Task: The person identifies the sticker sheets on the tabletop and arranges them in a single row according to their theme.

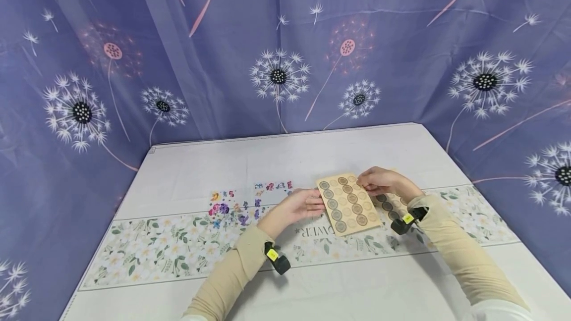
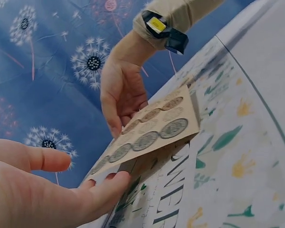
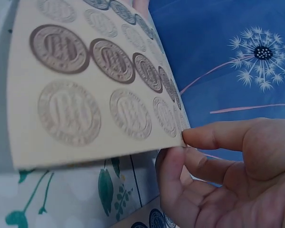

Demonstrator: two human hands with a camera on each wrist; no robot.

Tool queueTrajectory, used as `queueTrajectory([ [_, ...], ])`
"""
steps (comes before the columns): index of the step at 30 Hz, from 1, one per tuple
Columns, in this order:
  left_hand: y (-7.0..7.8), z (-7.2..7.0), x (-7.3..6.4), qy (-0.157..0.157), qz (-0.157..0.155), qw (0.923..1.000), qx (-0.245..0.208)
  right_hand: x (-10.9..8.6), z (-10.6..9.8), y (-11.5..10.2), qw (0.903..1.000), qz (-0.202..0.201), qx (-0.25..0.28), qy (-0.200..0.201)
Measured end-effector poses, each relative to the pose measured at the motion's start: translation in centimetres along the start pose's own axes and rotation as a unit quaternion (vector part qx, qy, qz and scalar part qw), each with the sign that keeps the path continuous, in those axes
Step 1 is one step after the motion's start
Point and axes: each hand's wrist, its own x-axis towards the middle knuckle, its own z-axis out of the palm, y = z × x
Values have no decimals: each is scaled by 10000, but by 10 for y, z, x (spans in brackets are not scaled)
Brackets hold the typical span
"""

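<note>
A tan sheet of round seal stickers (image 1: 348,204), in dark and pale columns, is raised at a tilt over the table in the head view. My right hand (image 1: 383,182) pinches its far right corner between thumb and fingers, which the right wrist view shows close up on the sheet (image 3: 85,80). At the left edge is my left hand (image 1: 298,207). Its fingers (image 2: 107,187) extend straight to the underside of that edge in the left wrist view, while the thumb (image 2: 50,159) stands apart from the sheet. A second similar sticker sheet (image 1: 387,206) lies partly hidden under my right wrist.
Clear sheets with colourful flower stickers (image 1: 223,208) lie left of my left hand. The white tablecloth (image 1: 276,157) has a floral band (image 1: 151,246) with lettering, partly covered by the raised sheet. A blue dandelion curtain (image 1: 223,88) hangs behind and at the sides.
</note>
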Motion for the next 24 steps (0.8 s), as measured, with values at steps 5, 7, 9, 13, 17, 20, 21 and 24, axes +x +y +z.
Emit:
queueTrajectory([
  [5, -3, 0, 7, 207, 330, 9984, 399, 1, 2, -4, 9996, -210, 7, -176],
  [7, -4, -1, 8, 267, 404, 9975, 512, 1, 2, -5, 9992, -306, 7, -242],
  [9, -5, -1, 9, 360, 426, 9966, 614, 1, 4, -6, 9990, -366, 20, -264],
  [13, -5, -1, 7, 621, 473, 9935, 826, 2, 6, -7, 9986, -466, -66, -258],
  [17, -4, -2, 7, 830, 513, 9906, 961, 4, 7, -7, 9978, -565, -7, -343],
  [20, -1, -4, 7, 864, 532, 9892, 1061, 5, 8, -8, 9967, -656, 116, -464],
  [21, -1, -5, 7, 863, 545, 9885, 1112, 5, 8, -8, 9963, -688, 152, -492],
  [24, 1, -6, 7, 855, 587, 9871, 1221, 7, 8, -9, 9960, -726, 208, -475],
])
